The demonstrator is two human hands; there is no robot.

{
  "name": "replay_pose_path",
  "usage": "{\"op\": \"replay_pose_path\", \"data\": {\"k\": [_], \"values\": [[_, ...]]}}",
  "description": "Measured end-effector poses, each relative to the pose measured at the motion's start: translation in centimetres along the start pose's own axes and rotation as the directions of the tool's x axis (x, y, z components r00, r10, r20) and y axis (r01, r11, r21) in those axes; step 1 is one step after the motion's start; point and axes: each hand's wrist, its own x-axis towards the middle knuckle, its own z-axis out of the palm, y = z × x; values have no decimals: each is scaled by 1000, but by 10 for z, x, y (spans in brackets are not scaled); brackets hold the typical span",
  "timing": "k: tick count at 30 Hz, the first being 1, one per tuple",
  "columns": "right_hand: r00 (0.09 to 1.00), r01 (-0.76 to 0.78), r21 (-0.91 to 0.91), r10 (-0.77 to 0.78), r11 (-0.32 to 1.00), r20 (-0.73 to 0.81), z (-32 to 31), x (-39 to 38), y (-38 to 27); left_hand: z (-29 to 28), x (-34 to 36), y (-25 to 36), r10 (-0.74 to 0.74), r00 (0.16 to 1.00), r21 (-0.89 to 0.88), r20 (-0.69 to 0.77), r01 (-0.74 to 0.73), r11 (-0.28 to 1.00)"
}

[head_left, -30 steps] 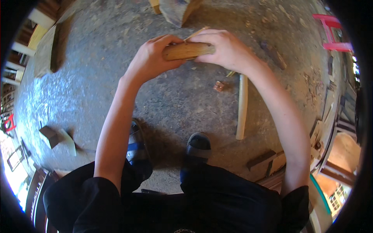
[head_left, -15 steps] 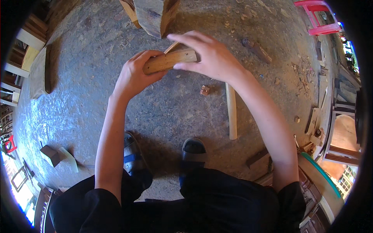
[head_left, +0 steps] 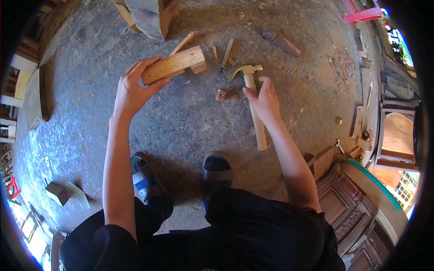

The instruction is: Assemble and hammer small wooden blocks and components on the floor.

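Note:
My left hand (head_left: 133, 88) grips one end of a long pale wooden block (head_left: 174, 65), thumb on its near side and fingers on the far side. A darker piece shows under the block's right end, and a thin wooden strip (head_left: 183, 43) sticks out behind it. My right hand (head_left: 264, 99), fingers apart and empty, is over the handle of a claw hammer (head_left: 257, 128) lying on the floor; whether it touches is unclear. Left of the hammer lies a small reddish-brown wooden cube (head_left: 220, 94). A slim chisel-like tool (head_left: 228, 54) with a dark tip lies beyond it.
A big timber block (head_left: 147, 18) stands at the far side. A dark wooden piece (head_left: 281, 43) lies far right, near scattered shavings (head_left: 343, 65). Carved panels (head_left: 341, 205) are at the lower right, a board (head_left: 36, 99) at the left. My sandalled feet (head_left: 217, 169) are below.
My right hand has left the wooden block and moved right and nearer, to the hammer. My left hand has shifted left with the block. The whole view has shifted slightly.

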Motion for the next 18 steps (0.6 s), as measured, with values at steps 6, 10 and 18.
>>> {"op": "replay_pose_path", "data": {"k": [6,10,18], "values": [[998,-32,299,13,954,63,7,8,28,4,-10,-9,-59,998,64,14,58,996],[967,-232,695,86,681,238,-57,5,-44,-6,-14,-16,38,999,45,19,-39,998],[915,-41,692,-252,721,316,-105,-22,-151,-4,-17,-23,19,999,114,26,-22,993]]}}
